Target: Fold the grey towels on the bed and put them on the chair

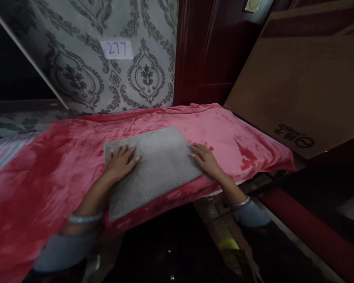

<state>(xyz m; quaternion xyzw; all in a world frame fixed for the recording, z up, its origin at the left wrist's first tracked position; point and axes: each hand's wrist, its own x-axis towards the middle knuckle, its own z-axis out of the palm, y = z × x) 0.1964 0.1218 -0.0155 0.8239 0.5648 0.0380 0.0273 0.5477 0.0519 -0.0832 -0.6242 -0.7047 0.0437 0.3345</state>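
Observation:
A grey, short-piled mat (156,161) lies flat and slightly askew on a red and pink plush blanket (221,133). My left hand (120,162) rests on the mat's left part, palm down, fingers spread. At the mat's right edge lies my right hand (205,159), fingers stretched out and partly over the blanket. Neither hand grips anything. Each wrist wears a silvery bangle, with a grey cuff behind it.
A big cardboard box (306,78) leans at the right, beside a dark red door (208,51). Behind the blanket rises a patterned wall (147,74) bearing a paper marked 277 (116,48). Striped cloth (8,151) shows at the left.

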